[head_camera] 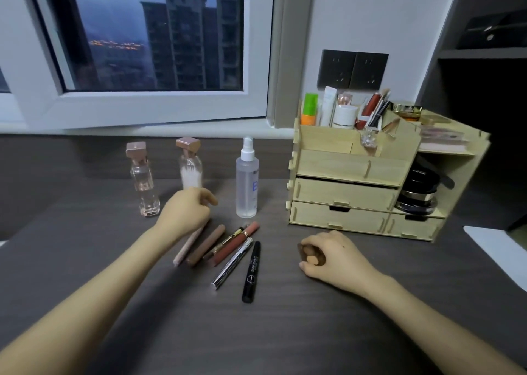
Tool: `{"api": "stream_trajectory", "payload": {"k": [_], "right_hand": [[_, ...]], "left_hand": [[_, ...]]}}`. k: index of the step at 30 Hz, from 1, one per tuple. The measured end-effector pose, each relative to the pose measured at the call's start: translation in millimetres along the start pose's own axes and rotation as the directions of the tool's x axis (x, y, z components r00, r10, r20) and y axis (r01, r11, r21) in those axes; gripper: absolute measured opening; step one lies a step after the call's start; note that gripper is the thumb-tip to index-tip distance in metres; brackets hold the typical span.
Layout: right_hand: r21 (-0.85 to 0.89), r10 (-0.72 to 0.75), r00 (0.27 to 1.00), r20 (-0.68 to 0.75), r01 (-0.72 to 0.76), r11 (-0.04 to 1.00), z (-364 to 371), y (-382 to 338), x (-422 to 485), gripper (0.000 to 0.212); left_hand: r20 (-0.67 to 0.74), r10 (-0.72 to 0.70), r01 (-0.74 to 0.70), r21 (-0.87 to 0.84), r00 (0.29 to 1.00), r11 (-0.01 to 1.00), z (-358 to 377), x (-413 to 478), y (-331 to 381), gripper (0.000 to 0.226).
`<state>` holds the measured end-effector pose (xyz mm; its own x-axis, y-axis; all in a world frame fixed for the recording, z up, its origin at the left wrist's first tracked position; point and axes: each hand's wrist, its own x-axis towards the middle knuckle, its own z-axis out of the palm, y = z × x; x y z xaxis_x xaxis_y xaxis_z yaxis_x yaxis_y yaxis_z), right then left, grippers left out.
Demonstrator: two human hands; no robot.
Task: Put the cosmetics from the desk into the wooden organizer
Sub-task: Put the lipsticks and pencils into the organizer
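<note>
Dark desk (285, 332), left hand (185, 212) curled over lip tubes (205, 245), right hand (328, 256) fisted (resting).

The pale wooden organizer (353, 192) stands upright at the desk's right rear, drawers shut, its top compartments already crowded with tubes and jars. On the desk to its left stand two rose-capped perfume bottles (144, 180) (189, 165) and a clear spray bottle (247, 179). In front of them lie loose sticks side by side: pink tube (188, 246), brown tube (206, 245), lip gloss (236, 243), silver pen (232, 263), black liner (251, 272).
</note>
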<state>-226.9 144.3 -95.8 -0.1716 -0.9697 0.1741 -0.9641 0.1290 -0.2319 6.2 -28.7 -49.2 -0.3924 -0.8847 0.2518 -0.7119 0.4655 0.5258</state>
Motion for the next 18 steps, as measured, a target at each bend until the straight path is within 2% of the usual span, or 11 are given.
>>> {"api": "stream_trajectory", "payload": {"k": [5,8,10,11,13,15,16,18], "right_hand": [[0.136,-0.023,0.987,-0.161,0.046,0.990,-2,-17,0,0.044],[0.419,0.086,0.983,-0.160,-0.011,0.908,-9,-30,5,0.031],[0.699,0.178,0.981,-0.071,-0.079,0.710,-16,-40,10,0.016],[0.822,0.212,0.977,-0.004,-0.117,0.558,-21,-45,12,0.010],[0.963,0.217,0.964,0.155,-0.196,0.186,-32,-52,14,0.021],[0.948,0.137,0.944,0.299,-0.278,-0.153,-47,-55,14,0.043],[0.916,0.082,0.939,0.335,-0.304,-0.263,-54,-53,13,0.051],[0.863,0.016,0.937,0.348,-0.313,-0.396,-72,-49,11,0.058]], "left_hand": [[0.033,-0.116,0.114,0.061,0.993,0.992,1,-8,-19,0.022],[0.012,-0.141,0.140,0.056,0.990,0.989,-1,-12,-25,0.022],[-0.017,-0.142,0.142,0.044,0.990,0.989,-3,-12,-27,0.023],[-0.032,-0.135,0.136,0.034,0.990,0.990,-4,-12,-26,0.024],[-0.060,-0.100,0.100,0.003,0.993,0.995,-5,-10,-22,0.026],[-0.081,-0.044,0.042,-0.028,0.996,0.999,-7,-9,-13,0.025],[-0.091,-0.012,0.008,-0.045,0.996,0.999,-8,-8,-6,0.023],[-0.114,0.055,-0.064,-0.076,0.992,0.995,-9,-5,11,0.021]]}}
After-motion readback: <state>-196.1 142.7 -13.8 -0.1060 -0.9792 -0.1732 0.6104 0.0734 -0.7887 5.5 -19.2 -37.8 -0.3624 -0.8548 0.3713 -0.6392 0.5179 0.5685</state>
